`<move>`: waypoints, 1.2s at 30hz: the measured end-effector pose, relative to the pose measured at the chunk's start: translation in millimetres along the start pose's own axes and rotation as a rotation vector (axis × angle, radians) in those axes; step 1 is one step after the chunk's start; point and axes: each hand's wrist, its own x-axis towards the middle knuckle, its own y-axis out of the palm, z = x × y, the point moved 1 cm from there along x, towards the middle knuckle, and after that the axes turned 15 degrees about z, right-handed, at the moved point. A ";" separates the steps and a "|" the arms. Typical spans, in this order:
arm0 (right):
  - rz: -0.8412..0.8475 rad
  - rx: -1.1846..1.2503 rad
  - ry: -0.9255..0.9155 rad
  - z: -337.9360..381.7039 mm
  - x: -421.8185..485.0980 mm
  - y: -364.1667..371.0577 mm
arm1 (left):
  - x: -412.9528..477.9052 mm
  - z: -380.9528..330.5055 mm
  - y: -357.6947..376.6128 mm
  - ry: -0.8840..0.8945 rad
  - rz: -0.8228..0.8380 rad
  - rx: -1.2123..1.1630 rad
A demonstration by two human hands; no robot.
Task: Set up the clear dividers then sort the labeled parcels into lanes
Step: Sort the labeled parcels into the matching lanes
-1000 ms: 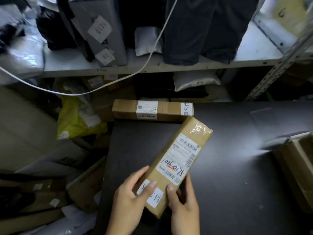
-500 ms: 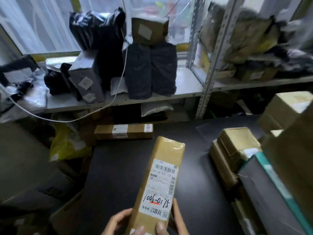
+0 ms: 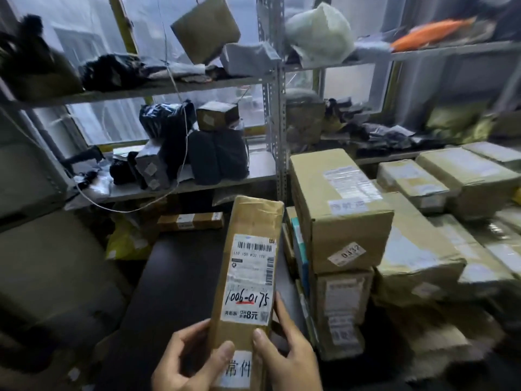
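Beyond the dark table (image 3: 174, 277) stood metal shelving (image 3: 275, 108), and over the table my left hand (image 3: 186, 359) and right hand (image 3: 287, 356) clasped the labeled parcel (image 3: 248, 249) by its near end, so sorting appeared in hand, the next move requiring a lane choice.

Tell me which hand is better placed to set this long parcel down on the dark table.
Probably the left. Both hands grip the parcel at its lower end, but the left hand sits over the bare table, while the right hand is next to the stacked boxes.
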 end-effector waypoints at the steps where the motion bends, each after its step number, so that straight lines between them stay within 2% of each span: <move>1: -0.035 -0.021 -0.022 3.5 -7.7 -3.5 | -5.6 -6.3 9.5 0.008 -0.013 0.012; 3: -0.032 -0.038 -0.084 17.4 -23.4 -12.0 | -16.8 -22.3 20.7 0.047 -0.020 -0.044; 9: -0.041 -0.100 -0.178 53.5 -55.7 -34.1 | -34.5 -44.3 49.2 0.208 -0.040 -0.021; 13: -0.030 -0.117 -0.243 70.3 -61.4 -46.7 | -34.1 -61.0 62.1 0.243 -0.036 -0.049; 20: -0.083 -0.095 -0.411 114.5 -64.9 -78.2 | -13.1 -100.6 97.9 0.387 0.109 -0.116; 25: -0.186 -0.141 -0.489 157.7 -58.4 -122.0 | 24.3 -135.1 143.9 0.509 0.246 -0.161; 28: -0.295 -0.207 -0.522 180.0 -57.0 -153.8 | 47.3 -150.1 180.1 0.500 0.351 -0.224; 31: -0.407 -0.241 -0.549 197.2 -63.9 -190.0 | 62.6 -158.3 223.9 0.472 0.469 -0.189; 36: -0.534 -0.305 -0.508 219.9 -78.3 -257.4 | 74.5 -167.2 303.3 0.478 0.519 -0.120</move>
